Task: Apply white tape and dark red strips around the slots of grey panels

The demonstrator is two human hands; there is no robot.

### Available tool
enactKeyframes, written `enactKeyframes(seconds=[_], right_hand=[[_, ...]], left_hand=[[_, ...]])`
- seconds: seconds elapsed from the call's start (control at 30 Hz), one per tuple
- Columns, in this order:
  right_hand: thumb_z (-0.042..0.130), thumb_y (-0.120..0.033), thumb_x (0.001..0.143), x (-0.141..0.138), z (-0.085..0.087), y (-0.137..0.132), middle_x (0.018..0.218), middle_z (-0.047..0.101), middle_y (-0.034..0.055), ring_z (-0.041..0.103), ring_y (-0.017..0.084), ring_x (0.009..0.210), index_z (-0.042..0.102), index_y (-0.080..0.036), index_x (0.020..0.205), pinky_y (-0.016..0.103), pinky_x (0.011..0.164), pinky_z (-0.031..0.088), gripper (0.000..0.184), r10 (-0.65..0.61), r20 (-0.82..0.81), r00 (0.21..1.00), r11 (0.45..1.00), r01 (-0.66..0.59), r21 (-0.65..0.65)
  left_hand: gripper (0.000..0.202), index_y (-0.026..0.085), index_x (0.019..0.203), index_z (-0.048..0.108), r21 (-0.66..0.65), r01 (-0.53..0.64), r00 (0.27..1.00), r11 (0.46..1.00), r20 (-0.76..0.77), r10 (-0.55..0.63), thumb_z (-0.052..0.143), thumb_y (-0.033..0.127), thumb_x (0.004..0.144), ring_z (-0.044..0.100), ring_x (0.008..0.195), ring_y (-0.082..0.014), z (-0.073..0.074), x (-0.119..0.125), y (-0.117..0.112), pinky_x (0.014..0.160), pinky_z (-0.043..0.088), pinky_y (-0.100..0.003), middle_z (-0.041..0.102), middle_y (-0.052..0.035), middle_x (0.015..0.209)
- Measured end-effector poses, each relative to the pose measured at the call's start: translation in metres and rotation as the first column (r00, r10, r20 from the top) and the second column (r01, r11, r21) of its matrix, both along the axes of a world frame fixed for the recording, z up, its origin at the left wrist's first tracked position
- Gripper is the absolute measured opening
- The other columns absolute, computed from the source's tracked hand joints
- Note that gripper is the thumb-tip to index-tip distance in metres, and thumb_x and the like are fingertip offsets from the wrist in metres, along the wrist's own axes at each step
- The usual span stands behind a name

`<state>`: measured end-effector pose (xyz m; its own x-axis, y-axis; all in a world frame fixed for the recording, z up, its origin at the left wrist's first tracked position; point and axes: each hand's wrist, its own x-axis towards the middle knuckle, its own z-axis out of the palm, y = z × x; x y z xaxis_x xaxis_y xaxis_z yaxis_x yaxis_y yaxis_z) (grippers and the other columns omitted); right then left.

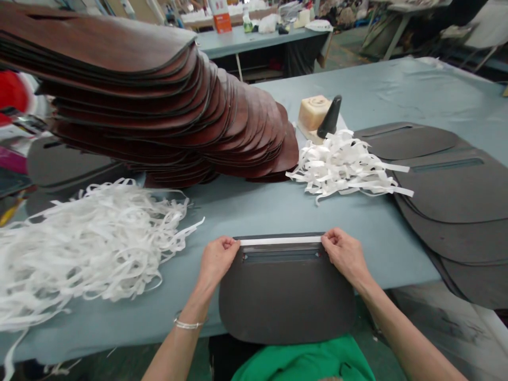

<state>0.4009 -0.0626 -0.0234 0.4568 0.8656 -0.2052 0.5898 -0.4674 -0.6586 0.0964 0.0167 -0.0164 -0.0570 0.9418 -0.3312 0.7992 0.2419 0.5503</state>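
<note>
A dark grey panel (286, 301) with rounded lower corners lies in front of me, its near edge past the table's edge over my lap. Near its top is a slot (281, 256) that looks like a zipper opening. Just above the slot, a narrow white strip (280, 241) stretches straight across the panel. My left hand (219, 258) pinches the strip's left end at the panel's upper left corner. At the opposite end, my right hand (344, 253) pinches the strip between thumb and fingers.
A large heap of white strips (99, 243) lies left; a smaller pile (345, 164) sits ahead right. Brown leather-like panels (166, 106) are stacked high at the back left. More grey panels (456, 196) overlap on the right. A yellowish block (313, 111) stands beside a black cone (330, 117).
</note>
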Motion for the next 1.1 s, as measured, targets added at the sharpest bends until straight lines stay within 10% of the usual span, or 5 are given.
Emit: enactKeyframes(seconds=[0.33, 0.43, 0.53, 0.97, 1.1], right_hand=[[0.046, -0.035, 0.085, -0.006, 0.015, 0.003, 0.062, 0.056, 0.0005, 0.052, 0.017, 0.057, 0.053, -0.019, 0.106, 0.026, 0.053, 0.026, 0.027, 0.151, 0.448, 0.881, 0.972, -0.051, -0.228], [0.039, -0.023, 0.09, -0.028, 0.018, 0.001, 0.077, 0.06, 0.0049, 0.054, 0.017, 0.07, 0.055, -0.022, 0.114, 0.028, 0.058, 0.029, 0.029, 0.317, 0.581, 0.75, 0.943, -0.315, -0.109], [0.042, -0.016, 0.089, -0.055, 0.015, 0.001, 0.092, 0.059, 0.0075, 0.051, 0.02, 0.085, 0.056, -0.023, 0.118, 0.03, 0.071, 0.032, 0.034, 0.5, 0.643, 0.58, 0.763, -0.646, -0.012], [0.042, -0.048, 0.091, -0.08, 0.011, 0.042, 0.077, 0.061, 0.0092, 0.053, 0.024, 0.077, 0.057, -0.015, 0.087, 0.034, 0.07, 0.031, 0.036, 0.532, 0.652, 0.54, 0.78, -0.612, -0.13], [0.042, -0.033, 0.093, -0.113, 0.004, 0.06, 0.086, 0.061, 0.0083, 0.053, 0.021, 0.082, 0.059, -0.017, 0.089, 0.032, 0.071, 0.033, 0.024, 0.632, 0.555, 0.54, 0.654, -0.757, -0.009]], left_hand=[[0.018, 0.018, 0.101, 0.056, 0.448, 0.186, 0.958, 0.874, -0.28, -0.061, 0.044, 0.022, 0.088, 0.057, 0.088, -0.0199, 0.003, 0.033, -0.033, 0.077, 0.043, -0.032, 0.06, -0.0066, 0.095], [0.027, 0.022, 0.115, 0.054, 0.465, 0.432, 0.889, 0.773, -0.363, -0.279, 0.043, 0.022, 0.09, 0.051, 0.109, -0.024, 0.006, 0.052, -0.051, 0.09, 0.041, -0.04, 0.057, -0.0082, 0.115], [0.037, 0.027, 0.128, 0.046, 0.444, 0.564, 0.822, 0.696, -0.382, -0.422, 0.046, 0.025, 0.09, 0.043, 0.123, -0.0257, 0.003, 0.056, -0.062, 0.101, 0.035, -0.046, 0.052, -0.0066, 0.13], [0.035, 0.017, 0.121, 0.048, 0.578, 0.297, 0.955, 0.76, -0.188, -0.23, 0.051, 0.026, 0.087, 0.045, 0.121, -0.026, -0.011, 0.012, -0.062, 0.102, 0.042, -0.046, 0.05, -0.0136, 0.122], [0.035, 0.017, 0.12, 0.047, 0.568, 0.285, 0.958, 0.772, -0.16, -0.236, 0.052, 0.024, 0.086, 0.044, 0.12, -0.0252, -0.012, 0.012, -0.062, 0.102, 0.041, -0.045, 0.049, -0.0127, 0.122]])
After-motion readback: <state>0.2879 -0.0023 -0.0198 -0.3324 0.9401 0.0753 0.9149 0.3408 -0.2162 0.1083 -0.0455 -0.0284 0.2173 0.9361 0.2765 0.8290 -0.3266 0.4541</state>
